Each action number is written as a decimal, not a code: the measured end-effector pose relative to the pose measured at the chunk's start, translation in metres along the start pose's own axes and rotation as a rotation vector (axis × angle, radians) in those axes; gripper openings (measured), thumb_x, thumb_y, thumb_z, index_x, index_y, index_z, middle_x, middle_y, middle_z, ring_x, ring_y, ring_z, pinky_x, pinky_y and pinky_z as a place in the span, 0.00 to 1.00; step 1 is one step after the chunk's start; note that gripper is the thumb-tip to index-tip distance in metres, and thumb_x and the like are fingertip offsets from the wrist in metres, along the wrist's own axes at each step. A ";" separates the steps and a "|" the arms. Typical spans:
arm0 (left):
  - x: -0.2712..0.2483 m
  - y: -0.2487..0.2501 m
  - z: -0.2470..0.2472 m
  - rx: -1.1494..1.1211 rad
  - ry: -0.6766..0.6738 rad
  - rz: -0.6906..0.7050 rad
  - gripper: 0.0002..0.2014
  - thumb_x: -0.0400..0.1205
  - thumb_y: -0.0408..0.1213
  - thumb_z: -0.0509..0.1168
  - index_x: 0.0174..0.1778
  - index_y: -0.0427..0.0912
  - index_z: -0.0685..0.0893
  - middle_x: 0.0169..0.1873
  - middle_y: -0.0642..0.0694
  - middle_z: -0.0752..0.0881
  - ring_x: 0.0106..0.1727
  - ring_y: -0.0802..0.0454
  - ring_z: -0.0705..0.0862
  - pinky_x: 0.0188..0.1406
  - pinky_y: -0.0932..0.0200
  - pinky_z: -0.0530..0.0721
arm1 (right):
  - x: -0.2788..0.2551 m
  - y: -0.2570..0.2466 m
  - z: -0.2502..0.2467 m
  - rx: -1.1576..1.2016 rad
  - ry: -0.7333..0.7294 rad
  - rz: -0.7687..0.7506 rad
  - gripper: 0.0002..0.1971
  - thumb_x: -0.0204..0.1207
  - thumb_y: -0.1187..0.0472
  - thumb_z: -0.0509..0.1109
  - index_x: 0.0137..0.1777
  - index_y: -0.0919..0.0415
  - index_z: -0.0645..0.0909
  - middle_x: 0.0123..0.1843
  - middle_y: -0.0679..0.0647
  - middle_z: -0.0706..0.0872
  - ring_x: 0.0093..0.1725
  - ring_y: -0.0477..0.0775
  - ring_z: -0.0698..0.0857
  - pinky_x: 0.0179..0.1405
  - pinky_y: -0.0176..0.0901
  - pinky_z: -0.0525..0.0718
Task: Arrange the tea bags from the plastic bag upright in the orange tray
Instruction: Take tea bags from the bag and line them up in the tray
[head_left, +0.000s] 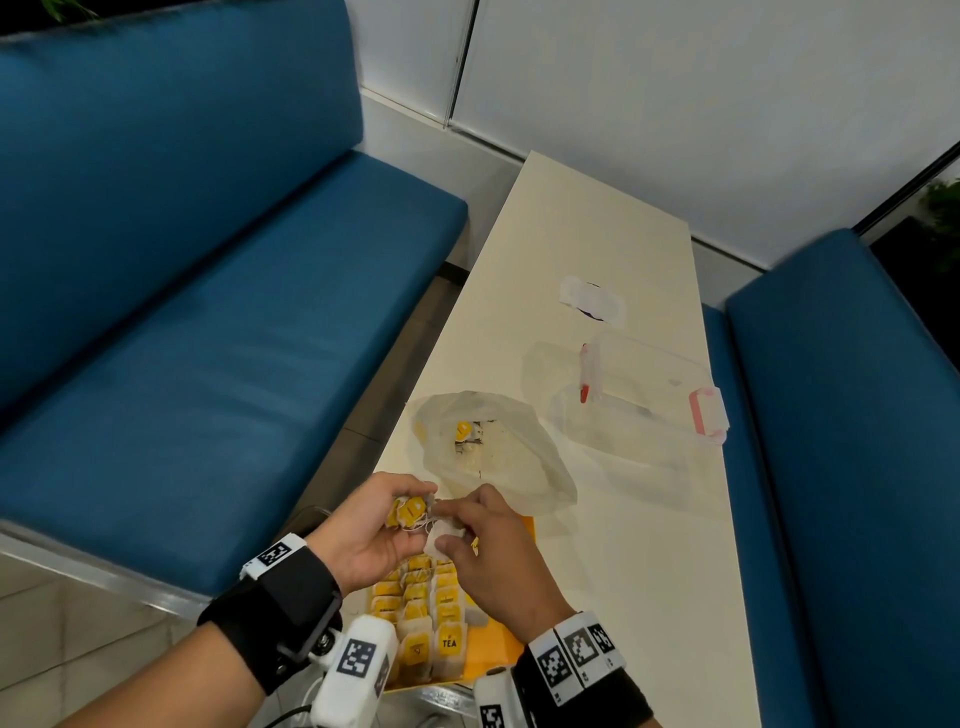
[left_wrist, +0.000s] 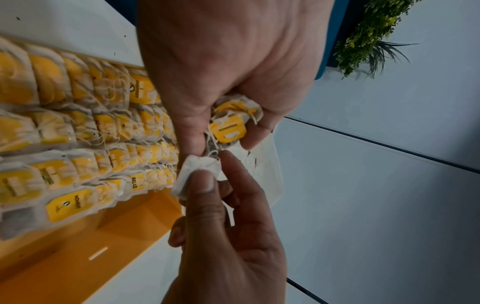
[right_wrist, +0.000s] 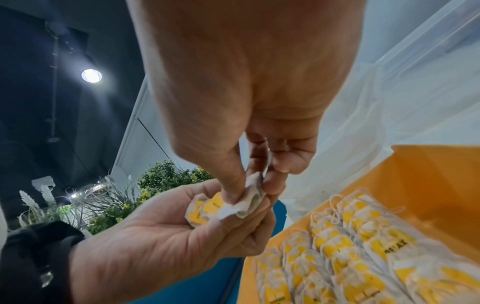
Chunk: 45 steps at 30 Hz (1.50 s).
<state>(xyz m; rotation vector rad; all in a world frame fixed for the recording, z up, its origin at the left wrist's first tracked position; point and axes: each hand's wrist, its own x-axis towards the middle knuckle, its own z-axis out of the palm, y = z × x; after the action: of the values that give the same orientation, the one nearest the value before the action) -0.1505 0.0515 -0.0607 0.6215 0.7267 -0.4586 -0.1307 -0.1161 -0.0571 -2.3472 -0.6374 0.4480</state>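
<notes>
Below both hands, the orange tray (head_left: 501, 652) is already well stocked: rows of tea bags (head_left: 431, 613) stand packed on edge across its left side, while a bare strip of orange floor shows on its right. So the job looks mostly done, I'd say, but not finished. Starting left: the left hand (head_left: 371, 535) is cupped around a small bunch of tea bags (head_left: 410, 512), fingers curled, yellow tags showing. Moving right, the right hand (head_left: 485, 551) pinches a single tea bag (head_left: 441, 538) between thumb and fingertips, just touching the bunch, strings tangled between them. It looks like one is being teased free for placing. Beyond the hands, further right, the plastic bag (head_left: 493, 457) lies slumped on the table (head_left: 649, 545), a few bags visible inside.
</notes>
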 end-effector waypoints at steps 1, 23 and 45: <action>0.001 0.000 -0.001 -0.006 -0.003 0.000 0.09 0.74 0.28 0.71 0.48 0.35 0.83 0.31 0.40 0.81 0.23 0.49 0.81 0.18 0.62 0.83 | 0.000 -0.001 0.000 0.004 -0.004 0.001 0.16 0.81 0.59 0.72 0.67 0.49 0.85 0.53 0.42 0.74 0.52 0.38 0.79 0.56 0.26 0.79; 0.005 -0.007 -0.020 0.510 -0.081 0.275 0.10 0.80 0.35 0.77 0.56 0.47 0.92 0.42 0.45 0.91 0.39 0.52 0.88 0.32 0.59 0.84 | -0.001 0.002 -0.034 0.515 0.164 0.241 0.10 0.74 0.75 0.74 0.48 0.61 0.81 0.42 0.61 0.82 0.32 0.54 0.90 0.31 0.39 0.82; 0.013 -0.016 -0.023 0.650 -0.176 0.122 0.11 0.84 0.42 0.73 0.56 0.39 0.91 0.43 0.41 0.89 0.39 0.50 0.87 0.32 0.60 0.79 | -0.009 0.012 -0.036 0.582 -0.016 0.164 0.06 0.74 0.70 0.78 0.48 0.71 0.85 0.42 0.67 0.91 0.36 0.53 0.88 0.30 0.36 0.79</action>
<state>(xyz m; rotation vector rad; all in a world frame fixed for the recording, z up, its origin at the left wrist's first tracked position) -0.1622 0.0526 -0.0893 1.2103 0.3578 -0.6320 -0.1171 -0.1475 -0.0376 -1.8431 -0.2681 0.6307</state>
